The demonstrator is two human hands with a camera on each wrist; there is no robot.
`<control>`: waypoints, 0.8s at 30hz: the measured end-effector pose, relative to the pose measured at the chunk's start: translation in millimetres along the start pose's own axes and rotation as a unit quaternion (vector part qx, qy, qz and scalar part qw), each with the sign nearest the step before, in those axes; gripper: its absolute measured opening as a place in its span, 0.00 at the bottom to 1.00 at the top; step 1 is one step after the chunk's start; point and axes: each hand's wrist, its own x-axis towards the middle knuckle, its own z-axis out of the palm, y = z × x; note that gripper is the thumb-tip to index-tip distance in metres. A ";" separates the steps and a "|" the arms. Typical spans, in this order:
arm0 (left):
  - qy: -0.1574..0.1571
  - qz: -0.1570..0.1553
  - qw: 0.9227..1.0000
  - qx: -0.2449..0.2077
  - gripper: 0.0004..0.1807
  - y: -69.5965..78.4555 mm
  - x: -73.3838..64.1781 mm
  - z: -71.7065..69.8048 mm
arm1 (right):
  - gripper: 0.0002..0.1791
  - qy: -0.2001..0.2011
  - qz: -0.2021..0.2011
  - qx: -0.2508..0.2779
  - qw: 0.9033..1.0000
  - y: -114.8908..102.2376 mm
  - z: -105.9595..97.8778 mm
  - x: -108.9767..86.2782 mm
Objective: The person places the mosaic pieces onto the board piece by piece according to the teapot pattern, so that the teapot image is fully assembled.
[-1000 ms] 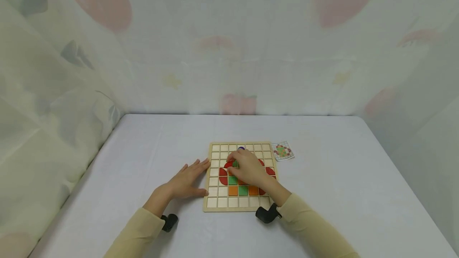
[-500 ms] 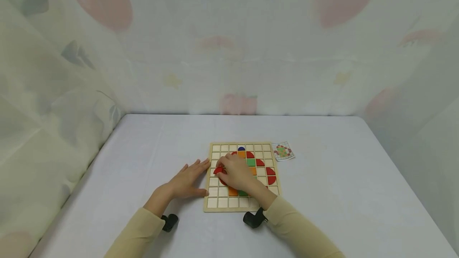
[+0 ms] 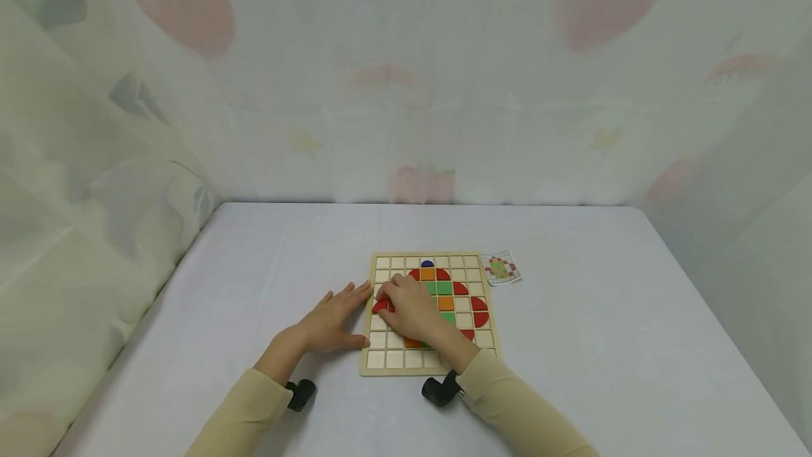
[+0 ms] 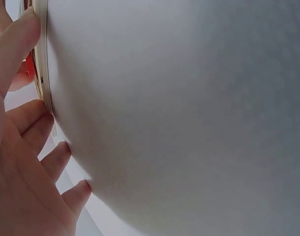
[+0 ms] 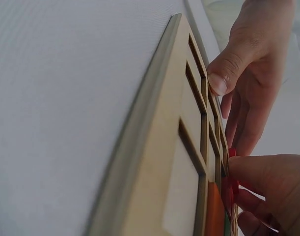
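Observation:
A wooden grid board lies flat with several coloured tiles in its squares. Over its left side, my right hand pinches a red rounded tile between thumb and fingers. The right wrist view shows this red tile at the fingertips, close to the board's surface. With fingers spread, my left hand rests against the board's left edge, thumb and fingertips touching the frame. In the left wrist view, fingers of the left hand meet the board's side. The right hand covers some tiles.
A small pattern card lies by the board's upper right corner. Green tiles, orange tiles, red rounded tiles and a blue half-round tile sit on the board. The white table extends around it.
My right hand has moved left from the board's middle to its left columns, carrying the red tile, with only a slight shift lately. The left hand stays in place.

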 end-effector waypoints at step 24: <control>0.000 -0.007 1.000 0.001 0.48 0.7 0.7 0.7 | 0.10 0.004 0.005 0.008 1.000 3.2 1.9 2.8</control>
